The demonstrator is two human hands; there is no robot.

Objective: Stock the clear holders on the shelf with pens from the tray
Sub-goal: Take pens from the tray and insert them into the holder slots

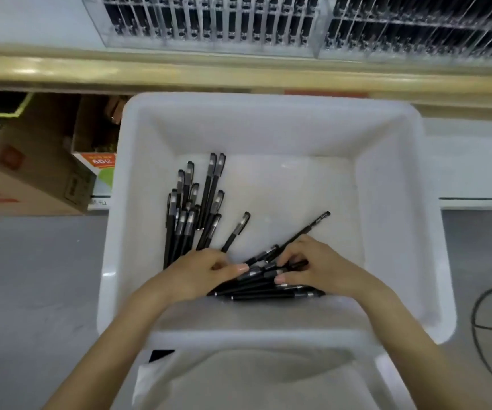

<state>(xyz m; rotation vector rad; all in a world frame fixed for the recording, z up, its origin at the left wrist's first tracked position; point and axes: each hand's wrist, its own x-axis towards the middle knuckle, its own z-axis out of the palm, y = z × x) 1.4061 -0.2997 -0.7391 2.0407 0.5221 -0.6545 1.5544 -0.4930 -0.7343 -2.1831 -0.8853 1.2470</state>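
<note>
Bright even light; glare on the white tray, soft blur, wide-angle bowing at edges

Saw a grey floor spreading left and right. Found a brown cardboard box at far left, under a shelf with a glossy yellowish front edge. Noted a white lower ledge far right, and a black cable looping near right.

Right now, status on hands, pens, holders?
Both left hand and right hand grip the pen bundle in the tray. More loose pens at its left. Shelf holders already hold pens. Nothing in the way.
</note>
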